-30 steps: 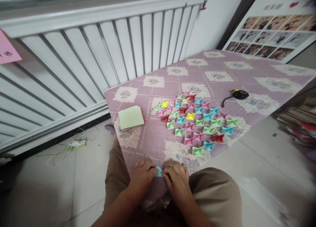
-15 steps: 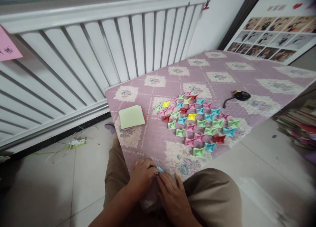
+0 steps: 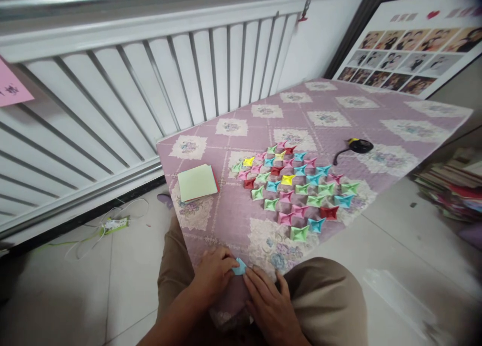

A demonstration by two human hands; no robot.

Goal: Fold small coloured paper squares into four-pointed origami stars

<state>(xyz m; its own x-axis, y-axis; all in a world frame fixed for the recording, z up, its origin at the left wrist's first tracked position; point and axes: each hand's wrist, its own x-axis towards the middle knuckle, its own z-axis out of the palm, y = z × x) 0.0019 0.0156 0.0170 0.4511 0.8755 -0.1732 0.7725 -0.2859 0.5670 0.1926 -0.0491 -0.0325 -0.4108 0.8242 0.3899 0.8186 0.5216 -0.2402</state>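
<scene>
Head view, reference: clock directions start at the blue paper, 12 o'clock toward the upper edge of the view.
Blue paper [image 3: 239, 267]: small, folded; located at the near end of the desk [image 3: 229, 220], between both hands.
Left hand [image 3: 215, 274]: at 9 o'clock, touching the paper; grip narrow, thumb and fingers holding its left corner.
Right hand [image 3: 269, 303]: at 4 o'clock, palm down, fingertips at the right edge of the paper; whether this grip holds it cannot be told.
Folded pieces [image 3: 288, 180]: at 1 o'clock, in close slanting rows, pointed corners raised; green, pink, blue, yellow and red.
Nearest green piece [image 3: 299, 233]: at 2 o'clock, apart from the right hand.
Paper stack [image 3: 198, 182]: at 11 o'clock, pale green sheet uppermost, red edge showing at its right side.
Black object [image 3: 360, 145]: at 2 o'clock, beyond the pieces, yellow part on top, strap extending toward them.
Desk cover: purple cloth [image 3: 399, 105] with pale floral squares.
Radiator [image 3: 150, 90]: at 11 o'clock, white, along the far side.
</scene>
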